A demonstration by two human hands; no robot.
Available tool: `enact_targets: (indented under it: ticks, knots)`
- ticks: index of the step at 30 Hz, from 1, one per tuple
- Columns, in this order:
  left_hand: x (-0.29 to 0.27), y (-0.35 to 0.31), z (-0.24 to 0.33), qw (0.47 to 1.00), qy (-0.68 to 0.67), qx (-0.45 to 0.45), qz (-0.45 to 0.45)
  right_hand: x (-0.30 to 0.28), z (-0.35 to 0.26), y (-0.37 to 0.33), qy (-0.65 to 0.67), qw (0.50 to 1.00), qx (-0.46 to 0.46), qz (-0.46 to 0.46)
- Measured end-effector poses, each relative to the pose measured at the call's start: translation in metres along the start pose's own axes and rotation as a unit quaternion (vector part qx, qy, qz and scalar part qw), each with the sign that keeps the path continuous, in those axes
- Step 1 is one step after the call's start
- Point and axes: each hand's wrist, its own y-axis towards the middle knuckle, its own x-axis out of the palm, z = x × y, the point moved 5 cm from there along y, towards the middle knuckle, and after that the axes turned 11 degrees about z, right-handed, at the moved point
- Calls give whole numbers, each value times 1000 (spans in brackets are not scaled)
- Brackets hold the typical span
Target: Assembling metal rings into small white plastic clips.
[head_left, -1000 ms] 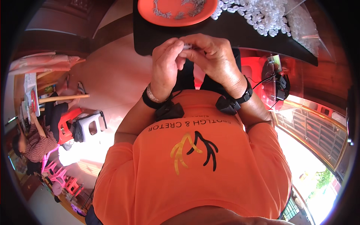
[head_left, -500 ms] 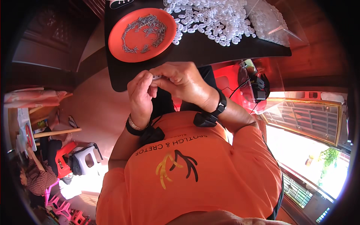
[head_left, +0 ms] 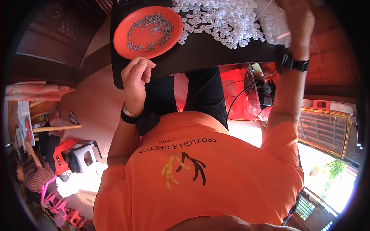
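Observation:
My left hand [head_left: 135, 80] is closed, its fingers curled together, just off the near rim of a round red-orange plate [head_left: 122, 36]. What it holds, if anything, is hidden. Small grey screws [head_left: 163, 27] lie in a loose ring on that plate. At the far right, my right hand [head_left: 298, 23] reaches over a clear plastic bag [head_left: 269, 29] of small white pieces; its fingers are blurred and partly out of view. Between plate and bag spreads a heap of white oval plastic pieces with small holes [head_left: 227, 19].
The black table [head_left: 216, 50] ends in front of my legs. Below its right side, cables and black devices [head_left: 265, 90] rest by a red plastic stool [head_left: 239, 104]. At the left, a person in a striped top [head_left: 40, 179] sits near red and white stools [head_left: 88, 158].
My hands have separated. The right has swung far right to the plastic bag, and the small white piece between the fingers no longer shows. My left has shifted slightly toward the plate.

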Motion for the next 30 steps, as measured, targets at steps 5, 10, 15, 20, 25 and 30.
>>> enact_targets:
  ticks: [5,10,15,20,25,30]
  knots:
    - [-3,3,-4,999,-2,-34,-23,78,-73,-88,121,950,15,-286]
    - [1,3,-2,998,3,-41,-37,123,-103,-139,150,887,-141,-412]
    - [0,1,-2,998,5,-34,-48,134,-110,-143,88,875,-201,-431]
    - [1,0,2,998,-10,-38,-51,145,-105,-144,52,864,-222,-449]
    - [-3,4,3,993,-35,-77,-82,124,-118,-120,167,893,-128,-398]
    - [12,0,10,991,54,23,-117,80,-189,-130,418,734,184,-502]
